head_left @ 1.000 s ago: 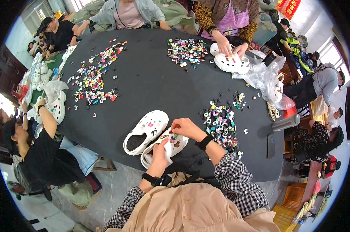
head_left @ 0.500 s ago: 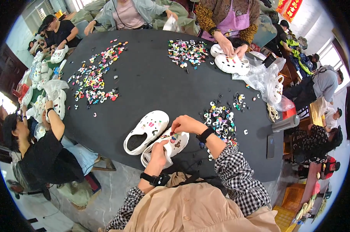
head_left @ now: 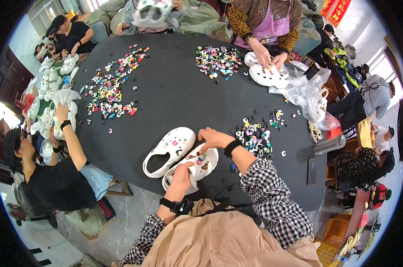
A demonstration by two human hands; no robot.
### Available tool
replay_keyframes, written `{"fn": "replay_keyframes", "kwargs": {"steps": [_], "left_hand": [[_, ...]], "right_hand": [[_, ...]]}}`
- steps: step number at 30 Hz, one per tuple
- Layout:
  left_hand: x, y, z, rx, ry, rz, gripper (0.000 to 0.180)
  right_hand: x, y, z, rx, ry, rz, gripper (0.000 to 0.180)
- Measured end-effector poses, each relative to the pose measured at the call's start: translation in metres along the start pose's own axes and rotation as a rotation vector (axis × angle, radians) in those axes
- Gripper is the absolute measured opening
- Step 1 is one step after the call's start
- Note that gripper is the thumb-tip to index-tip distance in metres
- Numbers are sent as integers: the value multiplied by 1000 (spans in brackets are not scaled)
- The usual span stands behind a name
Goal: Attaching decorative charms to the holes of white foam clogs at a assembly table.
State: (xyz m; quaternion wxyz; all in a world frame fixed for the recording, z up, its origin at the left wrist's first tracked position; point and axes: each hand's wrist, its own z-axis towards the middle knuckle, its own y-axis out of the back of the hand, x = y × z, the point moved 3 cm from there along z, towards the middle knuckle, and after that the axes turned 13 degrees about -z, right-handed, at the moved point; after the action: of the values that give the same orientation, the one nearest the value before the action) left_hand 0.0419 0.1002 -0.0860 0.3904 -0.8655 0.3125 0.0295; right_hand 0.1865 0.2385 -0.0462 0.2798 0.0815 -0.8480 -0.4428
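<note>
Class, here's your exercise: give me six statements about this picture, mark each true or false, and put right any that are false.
1. The left hand holds the right-hand clog. True.
2. The right hand is touching the grey bottle. False: it is by the right-hand clog.
3. Small coloured pieces decorate the left-hand clog. True.
4. The tabletop is white. False: it is black.
5. A co-worker in a purple apron has hands at another white clog. True.
6. The person's sleeves are plain red. False: they are black-and-white checked.
</note>
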Motion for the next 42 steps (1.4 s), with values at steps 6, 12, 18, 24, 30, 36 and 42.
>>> {"fn": "replay_keyframes", "kwargs": {"steps": [6, 12, 18, 24, 30, 36, 42], "left_hand": [[6, -8, 1, -31, 27, -29, 47], [9, -1, -11, -42, -147, 64, 27], [16, 4, -4, -137, -149, 17, 28], [11, -10, -19, -48, -143, 19, 32], [26, -6, -13, -107, -191, 25, 34], [15, -2, -10, -76, -132, -61, 34], [13, 2, -3, -87, -175, -42, 35]], "right_hand": [[-22, -12, 31, 338, 42, -50, 68], [-1, -6, 42, 619, -9, -196, 69], [-10, -10, 35, 508, -7, -132, 78], [-7, -6, 23, 513, -76, -37, 87], [-10, -7, 27, 535, -54, -153, 86], [-5, -7, 4, 485, -57, -50, 85], [0, -12, -12, 332, -27, 82, 80]]}}
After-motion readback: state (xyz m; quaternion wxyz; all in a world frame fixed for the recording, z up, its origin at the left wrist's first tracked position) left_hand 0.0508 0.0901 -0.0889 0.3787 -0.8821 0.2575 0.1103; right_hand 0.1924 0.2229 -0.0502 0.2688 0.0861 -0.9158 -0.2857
